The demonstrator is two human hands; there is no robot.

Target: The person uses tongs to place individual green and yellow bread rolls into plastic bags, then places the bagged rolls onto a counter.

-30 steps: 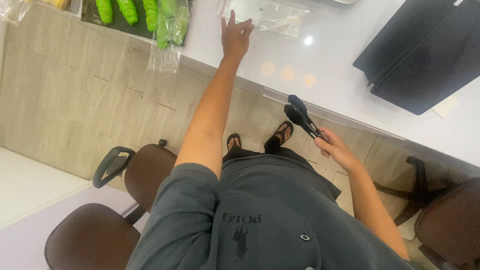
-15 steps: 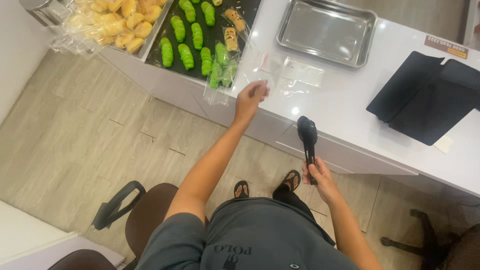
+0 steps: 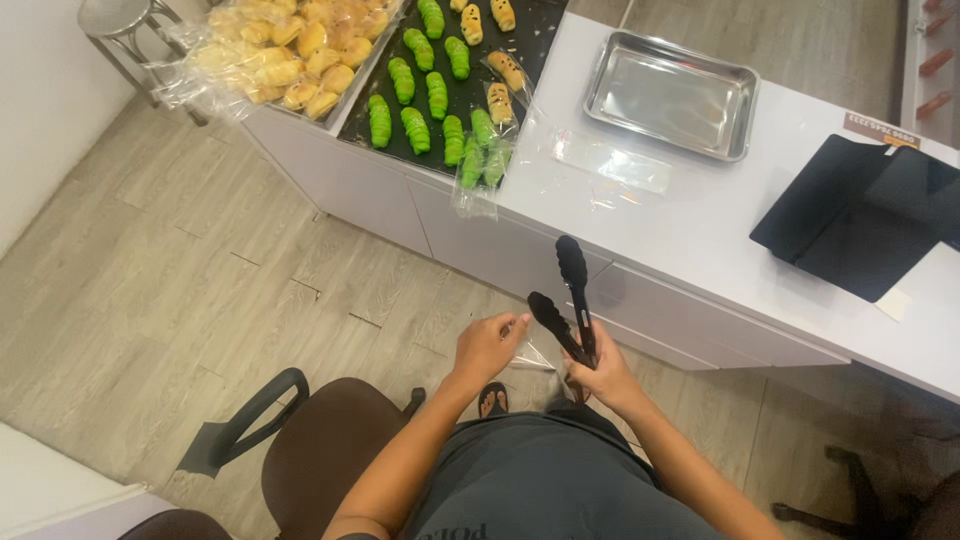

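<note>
My right hand (image 3: 606,377) grips the handles of black tongs (image 3: 570,292), whose jaws stand apart and point up toward the white counter (image 3: 700,235). My left hand (image 3: 487,345) is drawn in near my body, just left of the tongs. Its fingers pinch a thin clear plastic bag (image 3: 533,354) that is hard to make out against the floor. On the counter lie flat clear bags (image 3: 612,166). A black tray (image 3: 470,85) of green and yellow rolls sits farther left. A bagged bunch of green rolls (image 3: 480,162) hangs over the counter edge.
An empty steel tray (image 3: 668,95) sits at the back of the counter, and a black folder-like case (image 3: 860,215) lies to its right. Yellow buns under plastic (image 3: 270,50) fill another tray. A metal stool (image 3: 115,20) and a brown office chair (image 3: 320,450) stand on the wood floor.
My left hand has pulled back from the clear bags on the counter to my body, fingers now pinched. The tongs have opened. The view has tilted up to show more counter.
</note>
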